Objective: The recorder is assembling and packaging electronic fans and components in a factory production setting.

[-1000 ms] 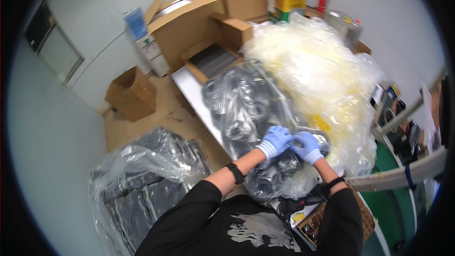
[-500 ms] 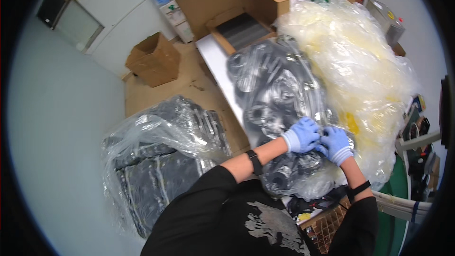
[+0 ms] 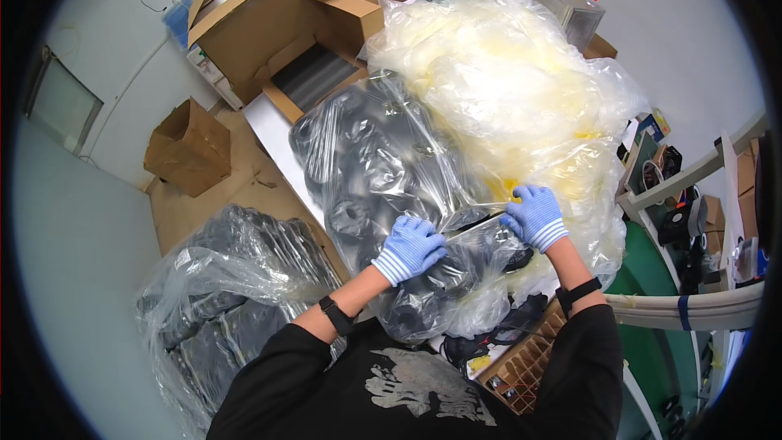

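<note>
The left hand (image 3: 410, 248) and right hand (image 3: 533, 216), a moment ago together, now pinch the clear bag of black parts (image 3: 383, 171) apart, stretching film toward three o'clock.

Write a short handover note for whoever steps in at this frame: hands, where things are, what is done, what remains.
Left hand: gloved, gripping the clear plastic bag of black parts on the table.
Right hand: gloved, pinching the same bag's film; the film is stretched between both hands.
Beside it: a heap of empty yellowish bags. A second full bag sits on the floor at left.
Done: bag gripped, not visibly opened.
Left: judging by the grip, probably opening and emptying it.
</note>
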The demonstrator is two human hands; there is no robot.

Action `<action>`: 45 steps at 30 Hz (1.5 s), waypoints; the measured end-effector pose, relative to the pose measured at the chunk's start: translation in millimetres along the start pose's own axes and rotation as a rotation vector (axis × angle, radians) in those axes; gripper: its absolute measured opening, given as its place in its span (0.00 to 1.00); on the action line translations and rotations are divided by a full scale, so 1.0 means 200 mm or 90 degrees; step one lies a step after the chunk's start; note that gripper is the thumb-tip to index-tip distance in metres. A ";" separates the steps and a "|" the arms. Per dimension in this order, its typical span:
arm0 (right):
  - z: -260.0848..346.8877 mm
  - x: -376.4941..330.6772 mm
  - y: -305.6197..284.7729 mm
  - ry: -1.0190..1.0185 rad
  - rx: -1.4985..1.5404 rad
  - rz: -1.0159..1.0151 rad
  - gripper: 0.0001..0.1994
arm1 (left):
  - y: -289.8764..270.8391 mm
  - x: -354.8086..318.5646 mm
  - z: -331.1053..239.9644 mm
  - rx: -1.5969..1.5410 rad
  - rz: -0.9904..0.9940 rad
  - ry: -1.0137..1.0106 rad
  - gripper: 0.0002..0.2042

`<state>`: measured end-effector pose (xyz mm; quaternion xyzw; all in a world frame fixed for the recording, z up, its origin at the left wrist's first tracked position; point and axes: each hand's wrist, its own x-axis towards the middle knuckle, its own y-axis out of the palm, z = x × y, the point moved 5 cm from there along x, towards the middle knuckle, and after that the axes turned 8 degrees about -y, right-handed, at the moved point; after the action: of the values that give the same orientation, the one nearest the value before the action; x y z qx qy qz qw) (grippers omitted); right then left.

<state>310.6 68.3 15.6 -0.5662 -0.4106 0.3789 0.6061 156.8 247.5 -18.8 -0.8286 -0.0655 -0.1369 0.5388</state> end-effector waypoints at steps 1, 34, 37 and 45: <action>0.03 0.01 -0.01 0.000 -0.003 0.000 0.14 | -0.01 0.00 0.00 0.001 -0.013 0.011 0.08; 0.64 -0.10 0.07 -0.187 0.114 0.038 0.31 | 0.32 -0.06 -0.03 0.025 0.090 0.212 0.20; 0.74 -0.08 0.20 -0.170 0.206 0.053 0.28 | 0.23 -0.19 -0.06 -0.021 0.160 0.164 0.19; 0.70 -0.10 0.46 -0.177 0.112 0.096 0.10 | 0.20 -0.37 0.02 -0.023 -0.030 0.140 0.13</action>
<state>173.7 108.3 -75.3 -0.4821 -0.4120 0.5328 0.5603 96.0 237.5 -76.7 -0.8164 -0.0227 -0.2411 0.5242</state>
